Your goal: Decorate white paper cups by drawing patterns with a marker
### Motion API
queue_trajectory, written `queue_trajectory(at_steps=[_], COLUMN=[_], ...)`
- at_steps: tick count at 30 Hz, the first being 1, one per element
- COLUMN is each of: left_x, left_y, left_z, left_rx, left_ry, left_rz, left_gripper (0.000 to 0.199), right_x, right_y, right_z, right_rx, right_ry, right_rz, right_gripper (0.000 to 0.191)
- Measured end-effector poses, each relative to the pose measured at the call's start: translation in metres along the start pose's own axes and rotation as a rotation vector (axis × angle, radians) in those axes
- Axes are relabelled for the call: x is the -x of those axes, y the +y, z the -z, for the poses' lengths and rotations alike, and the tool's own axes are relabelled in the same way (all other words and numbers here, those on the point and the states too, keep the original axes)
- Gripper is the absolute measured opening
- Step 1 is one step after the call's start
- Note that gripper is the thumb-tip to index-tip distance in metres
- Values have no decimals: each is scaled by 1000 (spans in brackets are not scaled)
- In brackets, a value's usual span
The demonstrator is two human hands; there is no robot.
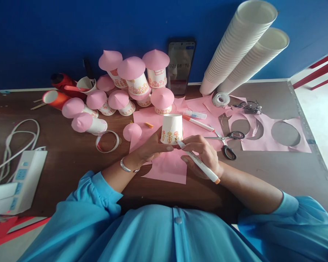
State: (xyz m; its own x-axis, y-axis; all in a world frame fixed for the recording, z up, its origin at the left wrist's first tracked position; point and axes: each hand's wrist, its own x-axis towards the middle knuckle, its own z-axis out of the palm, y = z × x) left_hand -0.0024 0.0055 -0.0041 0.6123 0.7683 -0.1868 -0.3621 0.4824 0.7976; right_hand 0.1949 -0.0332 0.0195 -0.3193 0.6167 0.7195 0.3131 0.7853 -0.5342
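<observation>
My left hand (155,147) holds an upside-down white paper cup (172,125) by its lower left side. Red and yellow-brown flowers are drawn around the cup's lower part. In my right hand (203,154) is a white marker (200,166) with an orange end, its tip at the cup's lower right edge beside the flowers. Pink paper (171,169) lies beneath both hands. A small orange cap (149,125) rests on the paper, left of the cup. Behind it stand several decorated cups with pink cone roofs (131,68).
Black-handled scissors (229,152), a red-and-white marker (199,123) and a tape roll (221,99) lie right of the cup. Two tall cup stacks (237,43) and a phone (181,65) lean at the blue wall. A power strip (30,178) sits far left.
</observation>
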Motion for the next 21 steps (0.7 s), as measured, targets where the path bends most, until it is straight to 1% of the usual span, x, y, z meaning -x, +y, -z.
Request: queue_trajectory(at_steps=[4,6,10,13,16,21], left_x=[-1,-1,-1,0,0,0], left_y=[3,1,-4,-4,-4,-9], left_z=[-4,-2,5,7,7,14], left_rx=[-16,12,28,26,25,37], left_ry=[23,25,31,14,25,40], left_rz=[9,-10,-4,-4,0,-10], left_gripper=[49,46,46,43,41,46], right_x=[2,1,-3,-6,-7,-7], right_y=[0,0,-1,-1,-1,-1], right_z=[0,1,5,6,6,7], right_rx=[-17,7,47,47,47,41], right_ry=[-8,2,30,34,31,18], right_rz=[14,16,8,14,18,10], right_gripper=[21,21,17,15,13,11])
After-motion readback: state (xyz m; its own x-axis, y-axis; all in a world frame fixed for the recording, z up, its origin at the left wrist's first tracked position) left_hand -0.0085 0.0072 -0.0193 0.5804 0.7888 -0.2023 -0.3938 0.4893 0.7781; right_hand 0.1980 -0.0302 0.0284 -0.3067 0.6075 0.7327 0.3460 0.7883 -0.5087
